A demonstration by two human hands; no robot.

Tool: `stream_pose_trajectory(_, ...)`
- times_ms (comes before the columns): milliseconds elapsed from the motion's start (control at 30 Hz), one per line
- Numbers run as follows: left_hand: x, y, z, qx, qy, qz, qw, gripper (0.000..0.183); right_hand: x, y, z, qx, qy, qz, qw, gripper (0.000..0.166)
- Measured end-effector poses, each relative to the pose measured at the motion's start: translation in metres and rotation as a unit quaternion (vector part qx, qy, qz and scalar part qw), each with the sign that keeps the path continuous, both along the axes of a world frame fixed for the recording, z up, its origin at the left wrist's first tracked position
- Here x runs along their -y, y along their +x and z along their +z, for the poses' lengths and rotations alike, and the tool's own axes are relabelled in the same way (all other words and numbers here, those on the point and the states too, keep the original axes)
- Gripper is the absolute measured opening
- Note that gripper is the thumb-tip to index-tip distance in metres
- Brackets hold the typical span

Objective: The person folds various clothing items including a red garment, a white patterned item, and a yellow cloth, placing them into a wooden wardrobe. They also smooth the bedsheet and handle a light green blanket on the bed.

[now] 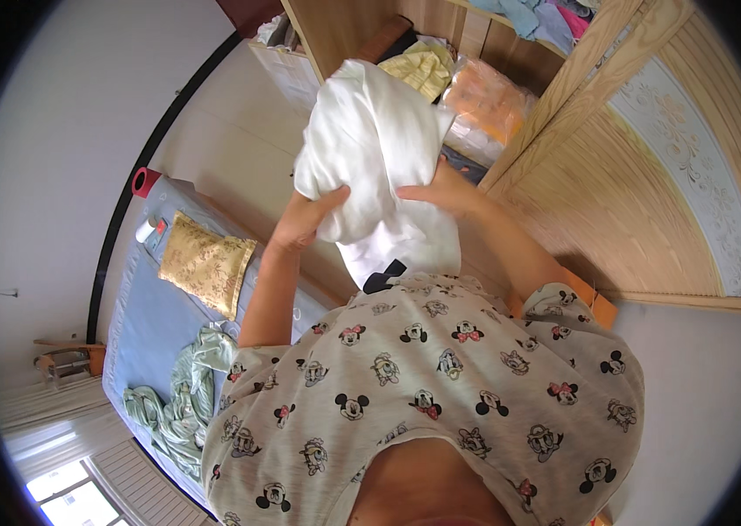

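A bunched white cloth [377,151] hangs in front of my body, held up between both hands. My left hand [308,217] grips its left side, thumb on the near face and the fingers hidden behind it. On the other side, my right hand [439,191] holds the cloth the same way, its thumb pointing inward. A smooth, paler white part [403,246] of fabric hangs below the hands, with a small black piece [385,276] at its lower edge. Whether these are one piece I cannot tell.
Ahead stands an open wooden wardrobe [324,29] with a yellow checked cloth [419,71] and an orange item in clear plastic [485,98]. Its sliding door [613,210] is at the right. A bed [153,296] at the left bears a gold floral pillow [206,263] and a crumpled green cover [179,394].
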State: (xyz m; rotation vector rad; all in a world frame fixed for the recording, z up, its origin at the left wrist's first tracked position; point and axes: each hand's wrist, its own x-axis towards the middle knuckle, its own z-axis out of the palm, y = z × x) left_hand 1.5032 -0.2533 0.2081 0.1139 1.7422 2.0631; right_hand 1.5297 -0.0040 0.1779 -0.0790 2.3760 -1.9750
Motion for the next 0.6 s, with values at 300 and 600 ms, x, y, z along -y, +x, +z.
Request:
stream_pose_trajectory(300,0.022,-0.056,0.044,-0.034,0.139,0.079,0.987,0.038,-0.038,-0.054,0.01,0.207,-0.39,-0.007,0.897,0.032)
stream_pose_trajectory(600,0.027,-0.085,0.034,-0.061,0.053,0.106,0.991,0.029,-0.036,-0.09,0.042,0.137,-0.427,-0.034,0.893,0.025)
